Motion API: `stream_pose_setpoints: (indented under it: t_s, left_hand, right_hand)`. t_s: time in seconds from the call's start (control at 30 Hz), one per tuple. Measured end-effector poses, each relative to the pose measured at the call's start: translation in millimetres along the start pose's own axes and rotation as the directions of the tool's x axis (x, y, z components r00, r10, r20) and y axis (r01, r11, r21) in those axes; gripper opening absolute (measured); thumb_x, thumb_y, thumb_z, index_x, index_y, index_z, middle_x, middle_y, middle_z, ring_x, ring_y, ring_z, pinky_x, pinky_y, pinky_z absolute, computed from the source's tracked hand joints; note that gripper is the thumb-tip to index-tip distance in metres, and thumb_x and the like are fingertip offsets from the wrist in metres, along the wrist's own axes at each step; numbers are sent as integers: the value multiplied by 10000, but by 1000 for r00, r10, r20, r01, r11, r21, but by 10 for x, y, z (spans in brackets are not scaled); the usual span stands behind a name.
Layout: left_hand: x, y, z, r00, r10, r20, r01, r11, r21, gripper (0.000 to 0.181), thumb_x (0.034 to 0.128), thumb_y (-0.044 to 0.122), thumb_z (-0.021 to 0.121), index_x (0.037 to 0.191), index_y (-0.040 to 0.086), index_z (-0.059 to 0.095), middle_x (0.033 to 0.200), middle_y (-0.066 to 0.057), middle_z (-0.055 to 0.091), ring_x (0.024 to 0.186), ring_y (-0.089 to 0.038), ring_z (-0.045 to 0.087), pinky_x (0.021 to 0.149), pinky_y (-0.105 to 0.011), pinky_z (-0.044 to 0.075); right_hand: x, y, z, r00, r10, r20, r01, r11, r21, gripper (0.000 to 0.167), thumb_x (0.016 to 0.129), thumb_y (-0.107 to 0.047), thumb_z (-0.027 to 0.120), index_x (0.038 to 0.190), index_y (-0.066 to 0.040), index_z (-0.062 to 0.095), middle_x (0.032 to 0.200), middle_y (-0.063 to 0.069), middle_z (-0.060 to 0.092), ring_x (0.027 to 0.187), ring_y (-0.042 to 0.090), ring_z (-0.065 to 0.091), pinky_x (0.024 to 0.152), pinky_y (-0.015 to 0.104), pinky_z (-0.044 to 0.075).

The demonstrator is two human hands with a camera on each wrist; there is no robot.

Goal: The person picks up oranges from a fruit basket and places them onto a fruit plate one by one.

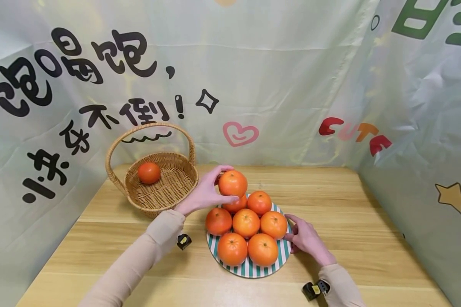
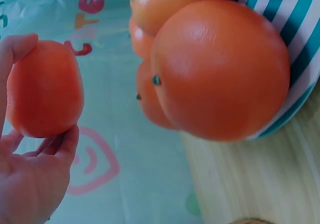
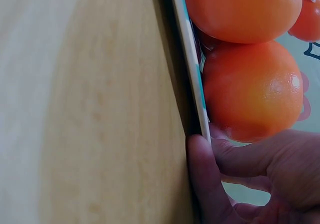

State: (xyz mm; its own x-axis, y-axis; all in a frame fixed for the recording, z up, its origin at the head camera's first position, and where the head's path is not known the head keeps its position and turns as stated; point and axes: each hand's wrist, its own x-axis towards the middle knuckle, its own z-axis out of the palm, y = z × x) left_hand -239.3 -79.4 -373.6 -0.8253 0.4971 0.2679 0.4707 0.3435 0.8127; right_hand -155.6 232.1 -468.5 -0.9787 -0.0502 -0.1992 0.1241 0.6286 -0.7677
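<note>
My left hand (image 1: 204, 192) grips an orange (image 1: 233, 184) between thumb and fingers, above the far side of a round plate with teal and white stripes (image 1: 253, 271). In the left wrist view this held orange (image 2: 46, 88) sits between the thumb and the curled fingers. Several more oranges (image 1: 246, 223) fill the plate, one partly hidden behind the held fruit. At the plate's right edge is my right hand (image 1: 309, 239). The right wrist view shows its thumb and a finger (image 3: 204, 159) pinching the plate's rim (image 3: 192, 58), close beside one orange (image 3: 252, 91).
Left of the plate, a wicker basket (image 1: 173, 183) with a tall arched handle stands on the wooden table (image 1: 322, 200). One orange-red fruit (image 1: 149, 173) lies inside it. Printed cloth (image 1: 292, 85) hangs behind the table and along both sides.
</note>
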Motion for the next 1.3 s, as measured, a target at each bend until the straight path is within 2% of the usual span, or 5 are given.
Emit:
stream_pose_setpoints:
  t_s: [0.37, 0.53, 0.9, 1.13, 1.3]
  left_hand:
    - [53, 15, 220, 999, -25, 30, 24, 999, 42, 702, 769, 292, 865, 1365, 208, 504, 1309, -19, 614, 1200, -237, 598, 1050, -450, 476]
    - [55, -6, 283, 995, -62, 76, 59, 997, 39, 704, 793, 314, 843, 1391, 234, 481, 1311, -20, 610, 1194, -239, 594, 999, -443, 508]
    - [51, -3, 378, 990, -101, 98, 86, 986, 142, 754, 796, 394, 832, 1433, 248, 455, 1337, -9, 604, 1256, -260, 520, 1083, -505, 422]
    - [45, -28, 415, 988, -93, 124, 78, 989, 127, 742, 811, 406, 817, 1434, 247, 445, 1342, -15, 598, 1186, -209, 599, 1013, -460, 493]
    - [43, -50, 433, 987, -103, 126, 85, 986, 142, 755, 811, 432, 807, 1445, 249, 440, 1337, -7, 600, 1198, -215, 581, 1011, -469, 490]
  right_hand:
    - [1, -16, -6, 1000, -2, -1, 2, 1000, -6, 686, 872, 26, 708, 1487, 28, 404, 808, 123, 553, 519, 176, 597, 492, 339, 561]
    - [2, -14, -7, 1000, 0, 2, 0, 1000, 0, 688, 872, 34, 705, 1489, 31, 399, 802, 124, 551, 513, 178, 598, 491, 343, 562]
    - [-2, 9, -3, 1000, -21, -12, 21, 1000, -8, 686, 856, 39, 714, 1476, 36, 418, 790, 118, 559, 502, 169, 596, 477, 333, 556]
    - [2, 17, 1, 999, -34, -16, 34, 999, -3, 684, 852, 44, 709, 1472, 45, 420, 778, 113, 551, 498, 165, 593, 472, 331, 554]
    - [5, 13, 3, 999, -28, -18, 28, 1000, 0, 684, 851, 57, 701, 1473, 48, 417, 772, 112, 540, 496, 166, 592, 471, 334, 554]
